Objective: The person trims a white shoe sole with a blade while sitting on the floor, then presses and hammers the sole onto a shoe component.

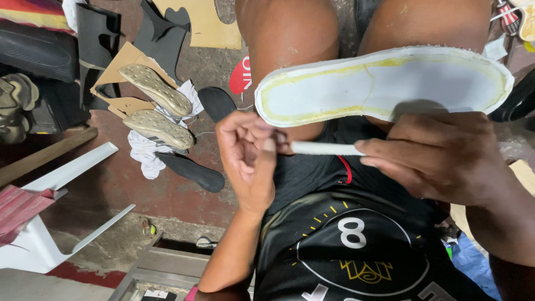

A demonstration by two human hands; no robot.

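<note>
Hands meet low over the lap, above a black shirt (pixel 356 251). The left hand (pixel 248 159) is curled, its fingers pressed together around the near end of a thin white strip (pixel 326 148), pinching it against the thumb. The right hand (pixel 440 159) takes the other end of the strip, with its fingertips (pixel 365 146) close together and laid along it; whether the thumb clamps it from below cannot be told. The strip runs level between the two hands.

Just beyond the hands, a white sole (pixel 384 83) lies across both knees, with its inner face up and a yellowish line of glue running round inside its rim. Its rounded end sits right above the left hand, and its near edge almost touches the strip.

Farther out on the reddish floor (pixel 120 178), to the left, two tan studded soles (pixel 156 106) lie side by side on a white cloth (pixel 146 153). Two flat black insoles (pixel 192 170) rest near them, one at the lower edge of the cloth and one beside the knee. Pieces of cardboard (pixel 125 64) and black sheet (pixel 159 33) lie beyond those. A white plastic chair (pixel 53 223) stands at the left, and a wooden stick (pixel 47 155) lies just past it.
</note>
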